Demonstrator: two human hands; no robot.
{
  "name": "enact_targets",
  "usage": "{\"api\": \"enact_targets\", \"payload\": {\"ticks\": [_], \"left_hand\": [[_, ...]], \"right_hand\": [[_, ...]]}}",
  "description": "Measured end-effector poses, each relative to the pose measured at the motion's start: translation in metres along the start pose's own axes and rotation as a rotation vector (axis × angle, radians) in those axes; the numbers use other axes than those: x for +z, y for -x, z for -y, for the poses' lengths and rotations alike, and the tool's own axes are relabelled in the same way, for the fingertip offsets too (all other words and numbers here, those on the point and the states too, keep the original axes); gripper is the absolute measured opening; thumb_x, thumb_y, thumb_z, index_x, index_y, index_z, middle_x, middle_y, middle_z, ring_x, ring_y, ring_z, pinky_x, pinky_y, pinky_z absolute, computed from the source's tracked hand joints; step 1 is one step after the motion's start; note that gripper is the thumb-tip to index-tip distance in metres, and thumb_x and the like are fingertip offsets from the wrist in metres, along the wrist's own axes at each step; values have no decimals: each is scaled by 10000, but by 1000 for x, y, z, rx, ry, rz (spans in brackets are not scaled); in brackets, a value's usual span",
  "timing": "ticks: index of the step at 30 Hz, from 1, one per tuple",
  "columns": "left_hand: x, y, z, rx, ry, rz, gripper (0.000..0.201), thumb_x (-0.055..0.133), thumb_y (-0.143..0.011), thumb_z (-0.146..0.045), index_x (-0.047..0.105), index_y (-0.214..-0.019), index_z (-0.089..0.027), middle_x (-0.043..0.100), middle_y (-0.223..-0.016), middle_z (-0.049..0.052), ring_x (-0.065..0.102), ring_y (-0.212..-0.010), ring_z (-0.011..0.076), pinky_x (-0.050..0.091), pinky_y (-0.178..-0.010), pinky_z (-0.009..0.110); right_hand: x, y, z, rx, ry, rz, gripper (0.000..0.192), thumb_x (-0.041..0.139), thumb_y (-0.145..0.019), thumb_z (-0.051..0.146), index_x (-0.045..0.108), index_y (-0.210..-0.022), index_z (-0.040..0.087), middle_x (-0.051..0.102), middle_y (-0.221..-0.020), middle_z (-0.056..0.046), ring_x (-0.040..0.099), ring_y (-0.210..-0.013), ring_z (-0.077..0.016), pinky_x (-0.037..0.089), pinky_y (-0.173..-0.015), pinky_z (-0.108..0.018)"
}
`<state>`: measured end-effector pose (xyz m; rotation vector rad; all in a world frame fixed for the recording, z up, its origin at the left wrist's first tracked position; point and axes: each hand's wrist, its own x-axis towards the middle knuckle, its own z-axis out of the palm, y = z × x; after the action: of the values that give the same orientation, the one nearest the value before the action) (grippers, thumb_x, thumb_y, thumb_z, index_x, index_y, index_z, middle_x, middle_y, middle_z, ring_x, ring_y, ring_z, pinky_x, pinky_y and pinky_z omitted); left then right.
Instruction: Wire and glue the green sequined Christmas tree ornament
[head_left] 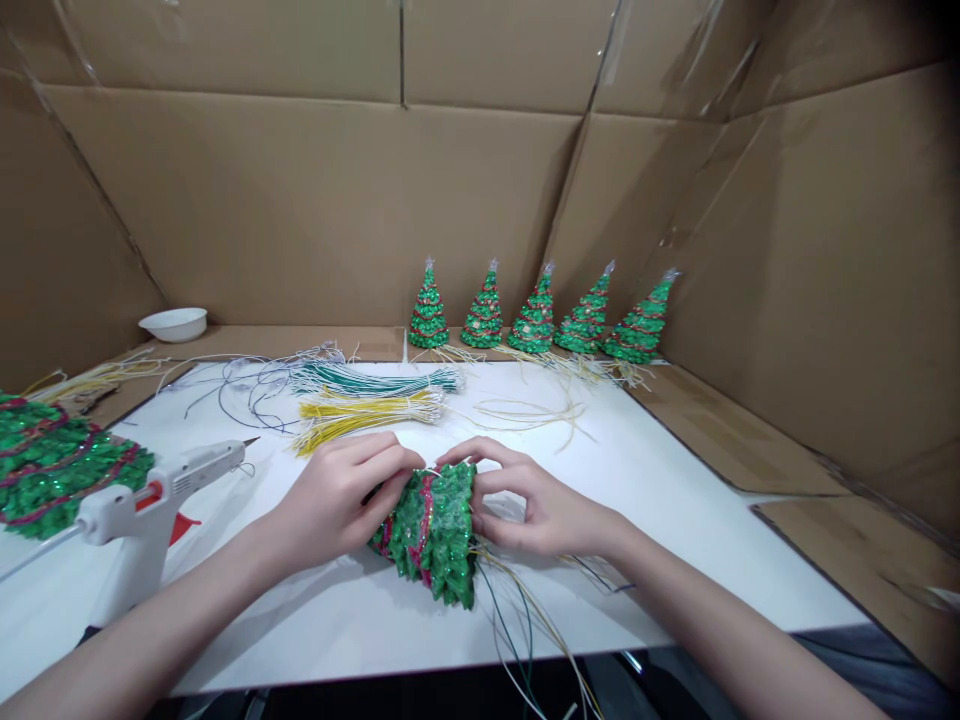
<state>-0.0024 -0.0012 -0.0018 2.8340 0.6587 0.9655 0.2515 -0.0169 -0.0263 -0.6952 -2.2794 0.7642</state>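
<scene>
A small green glitter tree (433,530) with red trim lies on its side on the white board (675,500), wires trailing from its base toward me. My left hand (341,495) grips its narrow top end from the left. My right hand (536,505) holds the wide base end from the right, fingertips on the upper edge. Both hands touch the tree at the near middle of the board.
A white glue gun (154,495) stands at the left. Bundles of green wires (375,380) and yellow wires (364,415) lie behind the hands. Several finished trees (535,312) line the back. More green trees (45,460) pile at far left, near a white bowl (174,323). Cardboard walls surround.
</scene>
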Motion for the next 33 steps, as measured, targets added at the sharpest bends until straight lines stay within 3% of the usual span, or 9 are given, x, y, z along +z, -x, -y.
{"api": "enact_targets", "payload": {"ticks": [33], "left_hand": [[-1, 2, -3, -81, 15, 99, 219, 401, -980, -121, 606, -1048, -161, 583, -810, 27, 538, -715, 149, 407, -640, 244]], "right_hand": [[-3, -3, 9, 13, 33, 34, 95, 599, -868, 135, 683, -905, 159, 573, -1212, -120, 570, -1143, -210, 464, -996, -374]]}}
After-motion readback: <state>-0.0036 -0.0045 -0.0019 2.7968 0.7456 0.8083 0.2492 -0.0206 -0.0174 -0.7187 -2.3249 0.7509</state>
